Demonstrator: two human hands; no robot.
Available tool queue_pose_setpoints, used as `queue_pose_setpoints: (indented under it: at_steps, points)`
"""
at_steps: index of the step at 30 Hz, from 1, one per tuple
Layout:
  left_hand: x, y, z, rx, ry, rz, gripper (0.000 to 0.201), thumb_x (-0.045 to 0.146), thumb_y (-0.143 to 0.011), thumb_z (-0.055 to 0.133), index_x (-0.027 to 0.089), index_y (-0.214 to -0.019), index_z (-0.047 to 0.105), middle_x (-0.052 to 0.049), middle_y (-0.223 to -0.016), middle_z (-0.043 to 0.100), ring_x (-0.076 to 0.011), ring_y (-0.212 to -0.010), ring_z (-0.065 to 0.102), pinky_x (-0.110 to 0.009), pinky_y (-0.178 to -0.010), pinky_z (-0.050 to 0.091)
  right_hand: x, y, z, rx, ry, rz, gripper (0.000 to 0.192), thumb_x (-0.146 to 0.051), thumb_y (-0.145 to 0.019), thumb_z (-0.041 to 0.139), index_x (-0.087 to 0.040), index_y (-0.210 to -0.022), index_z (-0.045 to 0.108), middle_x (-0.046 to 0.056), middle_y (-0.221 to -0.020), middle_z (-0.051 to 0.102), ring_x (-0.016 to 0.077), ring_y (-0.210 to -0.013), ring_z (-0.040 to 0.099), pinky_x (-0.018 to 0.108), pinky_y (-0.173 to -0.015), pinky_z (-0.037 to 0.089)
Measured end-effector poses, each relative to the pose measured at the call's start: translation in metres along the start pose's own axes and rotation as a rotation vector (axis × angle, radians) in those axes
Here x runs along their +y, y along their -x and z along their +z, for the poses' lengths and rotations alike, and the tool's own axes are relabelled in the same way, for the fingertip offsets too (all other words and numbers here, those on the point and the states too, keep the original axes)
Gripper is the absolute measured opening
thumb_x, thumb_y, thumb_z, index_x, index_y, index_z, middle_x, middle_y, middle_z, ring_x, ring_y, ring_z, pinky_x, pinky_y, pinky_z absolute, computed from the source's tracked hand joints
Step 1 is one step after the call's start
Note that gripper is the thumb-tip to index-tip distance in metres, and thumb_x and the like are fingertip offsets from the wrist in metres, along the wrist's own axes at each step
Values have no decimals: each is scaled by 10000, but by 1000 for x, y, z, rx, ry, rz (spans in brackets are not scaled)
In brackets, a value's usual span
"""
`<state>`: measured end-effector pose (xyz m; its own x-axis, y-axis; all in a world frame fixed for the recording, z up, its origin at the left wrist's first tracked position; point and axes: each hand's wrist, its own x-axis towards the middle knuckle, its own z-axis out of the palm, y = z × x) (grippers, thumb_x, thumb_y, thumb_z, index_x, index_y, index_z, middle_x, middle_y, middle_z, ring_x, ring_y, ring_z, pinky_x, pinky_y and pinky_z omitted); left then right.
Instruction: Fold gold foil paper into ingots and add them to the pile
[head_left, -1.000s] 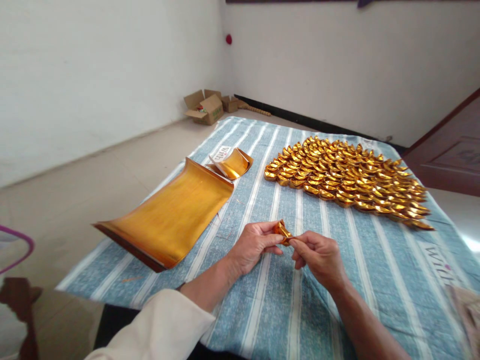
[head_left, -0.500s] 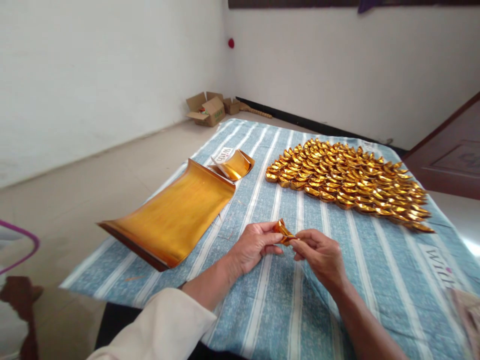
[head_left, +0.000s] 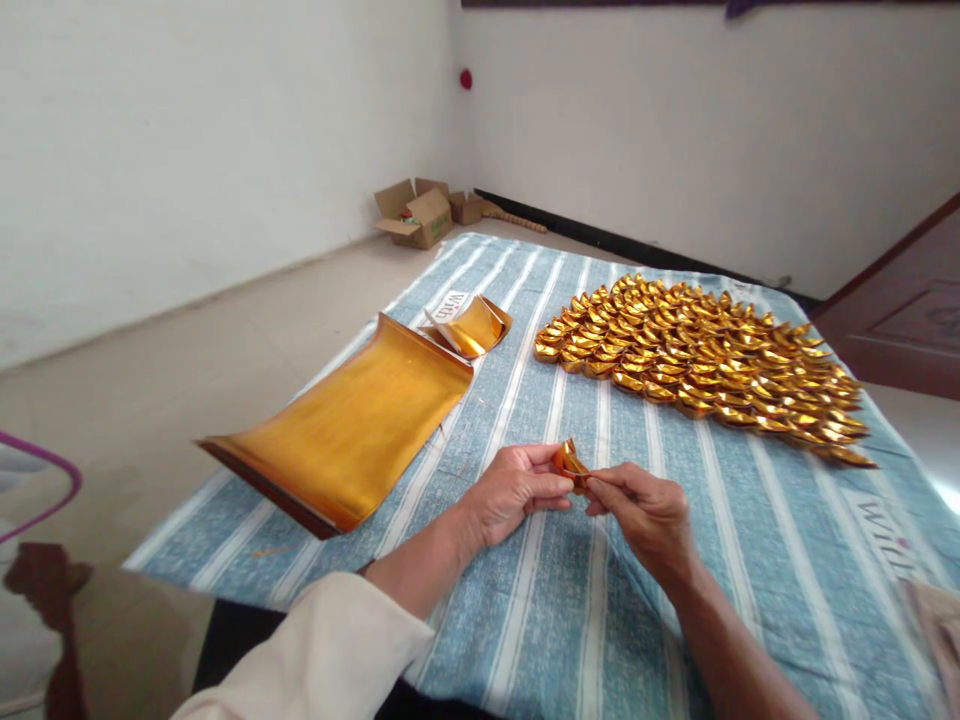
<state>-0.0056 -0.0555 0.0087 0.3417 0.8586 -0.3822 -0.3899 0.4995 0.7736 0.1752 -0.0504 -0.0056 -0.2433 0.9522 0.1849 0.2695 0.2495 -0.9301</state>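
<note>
step: I'm mid-fold on gold foil piece [head_left: 570, 464]
grip: left hand [head_left: 514, 490] and right hand [head_left: 645, 515] both pinch it
next: likely needs firm crease

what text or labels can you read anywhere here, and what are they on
"With" on a white patch of the striped blue cloth, far left beside the small gold foil sheets.
"With", partly legible, on a second white patch of that cloth at the right edge.
Green print on the open cardboard box on the floor: too small to read.
</note>
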Motion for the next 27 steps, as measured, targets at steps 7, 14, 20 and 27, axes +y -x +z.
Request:
queue_pose_setpoints:
  at_steps: [7,14,20,27]
  points:
    - [-1,-1,3,23,-39,0,336,211,-610,806,135,-922,710,-40,-902,665,-112,-764,602,-206,-672,480,1,0,0,-20,40,-16,153,-295,-851,603,-201,-783,704,-4,-629,689,133,-530,654,240,-542,502]
    - [8,2,-4,-63,-190,66,276,244,-691,721,142,-948,712,-43,-868,647,-110,-721,535,-189,-584,390,-2,-1,-4,-54,177,-196,160,-282,-888,566,-213,-847,705,-4,-671,694,134,-591,656,235,-582,504]
    - [15,5,-12,-56,-438,125,315,274,-697,696,135,-979,721,-17,-737,625,-96,-612,460,-206,-546,324,5,0,-8,-135,404,-481,240,-206,-940,458,-214,-928,697,30,-723,692,134,-628,634,241,-599,489]
    - [18,6,-20,-80,-969,376,267,254,-739,681,182,-994,717,-46,-947,630,-147,-768,565,-248,-718,434,8,2,-6,-199,548,-621,283,-106,-949,389,-182,-1055,640,36,-720,663,133,-637,598,248,-599,466]
